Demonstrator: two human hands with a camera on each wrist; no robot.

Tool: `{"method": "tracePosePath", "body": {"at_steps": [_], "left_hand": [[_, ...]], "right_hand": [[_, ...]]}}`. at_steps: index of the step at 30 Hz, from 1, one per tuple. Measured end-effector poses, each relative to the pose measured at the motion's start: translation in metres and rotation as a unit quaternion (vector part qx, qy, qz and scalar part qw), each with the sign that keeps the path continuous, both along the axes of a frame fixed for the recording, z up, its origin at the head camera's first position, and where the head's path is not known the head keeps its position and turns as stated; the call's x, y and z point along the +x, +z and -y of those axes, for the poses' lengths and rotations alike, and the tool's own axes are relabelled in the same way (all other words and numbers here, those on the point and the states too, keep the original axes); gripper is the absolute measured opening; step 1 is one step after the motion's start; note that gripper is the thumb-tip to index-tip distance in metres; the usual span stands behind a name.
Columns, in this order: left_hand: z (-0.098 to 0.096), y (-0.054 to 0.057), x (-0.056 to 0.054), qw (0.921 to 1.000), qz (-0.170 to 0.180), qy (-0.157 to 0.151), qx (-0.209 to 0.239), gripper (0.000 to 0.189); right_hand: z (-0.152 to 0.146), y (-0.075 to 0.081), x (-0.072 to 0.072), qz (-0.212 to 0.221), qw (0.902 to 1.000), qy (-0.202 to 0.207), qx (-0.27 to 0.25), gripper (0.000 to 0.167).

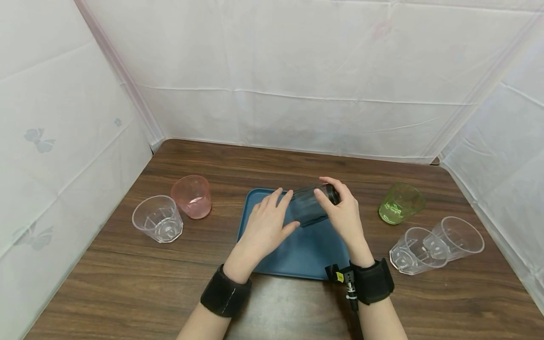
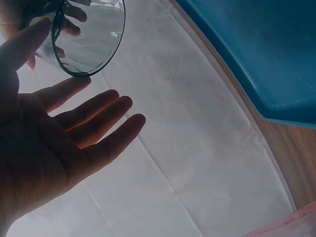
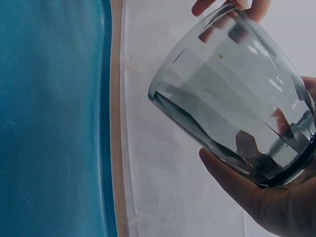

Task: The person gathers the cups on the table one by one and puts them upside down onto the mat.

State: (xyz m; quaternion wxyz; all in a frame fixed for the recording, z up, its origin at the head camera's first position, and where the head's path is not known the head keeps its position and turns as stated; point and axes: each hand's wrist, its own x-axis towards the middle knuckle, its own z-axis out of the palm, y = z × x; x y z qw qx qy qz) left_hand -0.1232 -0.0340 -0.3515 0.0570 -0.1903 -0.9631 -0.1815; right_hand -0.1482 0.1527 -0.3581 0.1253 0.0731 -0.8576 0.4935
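Observation:
A smoky grey drinking glass (image 1: 307, 208) lies on its side in the air over the blue tray (image 1: 297, 257), mouth to the left. My right hand (image 1: 347, 215) grips it around the base end, thumb on the near side in the right wrist view. At the mouth end is my left hand (image 1: 264, 229), its fingers extended and spread. In the left wrist view the index finger of my left hand (image 2: 64, 133) comes up to the rim of the glass (image 2: 91, 44); whether it touches there I cannot tell.
On the left of the wooden table (image 1: 140, 278) stand a pink glass (image 1: 193, 198) and a clear glass (image 1: 159, 221). On the right are a green glass (image 1: 399, 204) and two clear glasses, one nearer (image 1: 414, 252) and one behind (image 1: 461, 238). White sheeting (image 1: 272, 118) hangs around the table.

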Motion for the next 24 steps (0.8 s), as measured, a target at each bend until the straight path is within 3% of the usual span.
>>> {"method": "tracePosePath", "body": {"at_steps": [6,16,24], "left_hand": [[0.001,-0.001,-0.001,0.9999,-0.012,0.004,-0.009,0.069],[0.008,0.0,-0.004,0.9998,-0.001,0.01,-0.02,0.058],[0.024,0.003,-0.008,0.9992,-0.005,0.04,0.001,0.052]], "right_hand": [[0.0,0.0,0.0,-0.002,0.9996,-0.01,0.024,0.044],[-0.001,-0.003,-0.003,0.004,0.9985,-0.026,0.047,0.047],[-0.004,-0.006,-0.005,0.015,0.9971,-0.032,0.067,0.053]]}}
